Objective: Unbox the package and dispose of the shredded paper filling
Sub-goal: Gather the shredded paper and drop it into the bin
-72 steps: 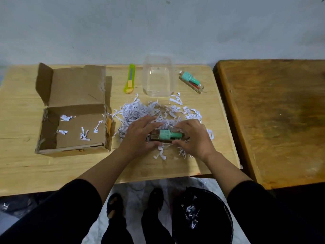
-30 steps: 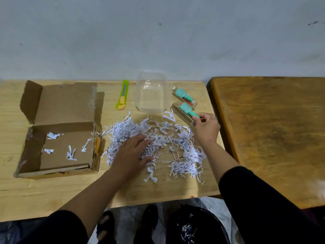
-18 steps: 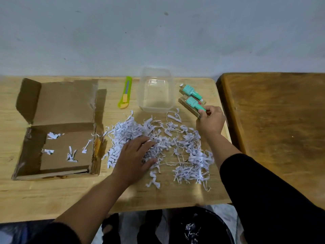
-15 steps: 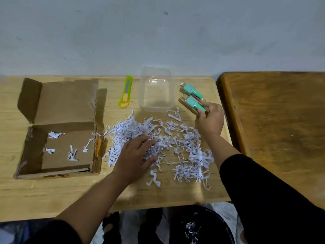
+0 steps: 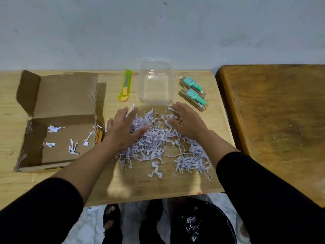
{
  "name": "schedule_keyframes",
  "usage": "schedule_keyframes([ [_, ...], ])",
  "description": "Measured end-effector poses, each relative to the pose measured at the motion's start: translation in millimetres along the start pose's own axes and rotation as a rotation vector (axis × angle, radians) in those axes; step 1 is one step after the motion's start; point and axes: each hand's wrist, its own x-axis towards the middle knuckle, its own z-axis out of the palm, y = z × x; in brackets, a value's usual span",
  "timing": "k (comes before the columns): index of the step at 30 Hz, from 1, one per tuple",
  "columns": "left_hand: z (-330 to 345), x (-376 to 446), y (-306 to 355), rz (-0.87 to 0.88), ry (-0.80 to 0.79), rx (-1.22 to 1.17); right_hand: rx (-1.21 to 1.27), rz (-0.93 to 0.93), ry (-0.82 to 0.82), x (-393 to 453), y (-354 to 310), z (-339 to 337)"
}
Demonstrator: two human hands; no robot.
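We are resting flat, spread left hand (image 5: 123, 132) and right hand (image 5: 188, 122) on shreds (image 5: 154, 143) sprawling widthwise across the tabletop (image 5: 158, 184), between box (image 5: 58, 120) and bottles (image 5: 193, 93).

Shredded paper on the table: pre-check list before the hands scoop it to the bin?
1. Left hand open, on shredded paper: ok.
2. Right hand open, on the pile: ok.
3. Both teal items set apart from the pile: ok.
4. Bin below table edge, open: ok.
5. Cardboard box free of shreds: not ok, several remain.
6. Nothing buried in the pile: cannot tell.
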Motion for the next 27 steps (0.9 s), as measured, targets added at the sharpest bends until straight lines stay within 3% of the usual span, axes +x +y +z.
schedule_keyframes([
  [6,7.3,-13.0,19.5,0.141,-0.07,-0.037,-0.048,-0.072,-0.164,-11.6,-5.4,2.8],
  [11,5.4,-31.1,35.9,0.171,-0.122,-0.141,0.02,-0.143,-0.117,-42.3,-16.3,2.0],
  [15,0.0,-56.5,28.4,0.219,-0.049,-0.177,-0.034,-0.105,-0.026,-87.3,-18.7,-15.5],
  [22,23.5,-84.1,2.4,0.147,-0.11,-0.096,-0.032,-0.018,-0.058,-148.7,26.1,-6.3],
  [27,27.1,-66.5,1.3,0.242,-0.109,-0.102,-0.017,-0.001,-0.124,-125.2,19.0,5.4],
])
